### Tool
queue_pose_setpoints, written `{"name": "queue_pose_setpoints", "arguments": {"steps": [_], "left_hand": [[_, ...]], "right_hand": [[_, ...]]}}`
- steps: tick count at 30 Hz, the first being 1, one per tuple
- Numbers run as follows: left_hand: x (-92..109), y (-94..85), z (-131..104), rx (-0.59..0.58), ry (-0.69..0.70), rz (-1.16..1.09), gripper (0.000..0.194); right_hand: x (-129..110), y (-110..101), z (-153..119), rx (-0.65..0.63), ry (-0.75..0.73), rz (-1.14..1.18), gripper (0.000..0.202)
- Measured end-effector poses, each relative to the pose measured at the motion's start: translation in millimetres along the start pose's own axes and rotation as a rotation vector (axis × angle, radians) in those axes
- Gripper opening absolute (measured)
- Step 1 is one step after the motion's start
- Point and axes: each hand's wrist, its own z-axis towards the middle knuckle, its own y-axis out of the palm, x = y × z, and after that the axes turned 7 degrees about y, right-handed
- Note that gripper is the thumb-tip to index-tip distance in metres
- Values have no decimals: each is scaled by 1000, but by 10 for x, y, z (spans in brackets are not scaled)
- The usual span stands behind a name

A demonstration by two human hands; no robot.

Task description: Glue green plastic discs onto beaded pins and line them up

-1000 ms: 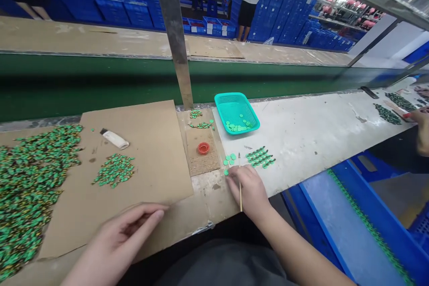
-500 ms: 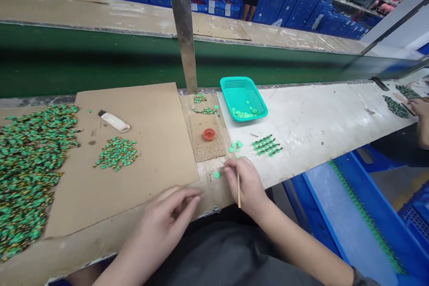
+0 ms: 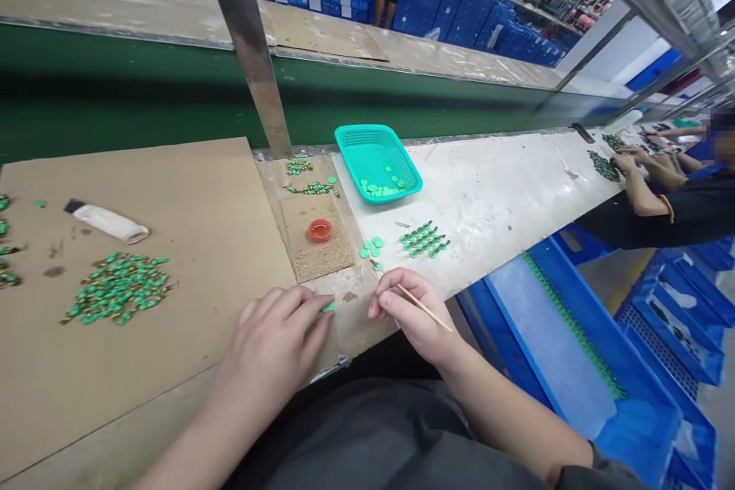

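Note:
My left hand point(image 3: 281, 329) pinches a flat green disc point(image 3: 328, 308) at the table's near edge, between thumb and fingertips. In my right hand point(image 3: 410, 306) is a thin wooden stick point(image 3: 425, 308); its dark tip points up and away, close to several loose green discs point(image 3: 372, 247). Just beyond the hands, a small red cup point(image 3: 320, 230) sits on a piece of board point(image 3: 298, 260). Rows of green discs with dark-tipped pieces on them point(image 3: 425, 239) lie to the right. On the cardboard point(image 3: 200, 230) at left is a pile of small green-and-brown pieces point(image 3: 118, 287).
A teal basket point(image 3: 414, 182) with green discs stands at the back, beside a metal post point(image 3: 253, 61). A white tube with a black cap point(image 3: 109, 222) lies on the cardboard. Blue trays point(image 3: 568, 337) stand below the table at right. Co-workers' arms point(image 3: 643, 187) reach over the table farther right.
The view has swung right. My left hand has reached the single green disc on the table and taken hold of it. The stick in my right hand has tilted over, dark tip now showing.

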Motion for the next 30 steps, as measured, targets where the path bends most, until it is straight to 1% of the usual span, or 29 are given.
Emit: {"name": "queue_pose_setpoints", "arguments": {"steps": [4, 6, 9, 11, 13, 14, 17, 18, 20, 23, 27, 28, 30], "left_hand": [[5, -51, -130, 22, 15, 17, 16], [41, -75, -171, 35, 27, 22, 13], [100, -124, -187, 49, 103, 38, 15], [125, -158, -176, 32, 159, 53, 17], [139, -182, -160, 5, 178, 59, 19], [145, -189, -154, -7, 177, 60, 20], [176, -194, -154, -28, 171, 72, 22], [193, -190, -162, -33, 172, 82, 23], [235, -179, -191, -40, 164, 105, 26], [304, -156, -248, -28, 127, 127, 28], [357, -105, -324, 10, 65, 135, 32], [360, -83, -344, 20, 51, 129, 33], [357, -25, -387, 52, 43, 110, 33]], "right_hand": [[1, -22, 29, 19, -34, 29, 36], [8, -32, 61, 35, -65, 21, 40], [2, -43, 124, 65, -123, -21, 48], [-24, -47, 172, 94, -172, -56, 55], [-64, -49, 226, 137, -219, -125, 58], [-86, -48, 256, 164, -235, -176, 55], [-141, -30, 358, 223, -244, -304, 31], [-155, -19, 401, 222, -243, -317, 27], [-181, 11, 505, 189, -261, -311, 24], [-239, 73, 735, 139, -358, -357, 21], [-344, 175, 1133, 78, -552, -557, 23], [-361, 198, 1221, 54, -574, -606, 24], [-364, 231, 1356, 22, -573, -656, 27]]}}
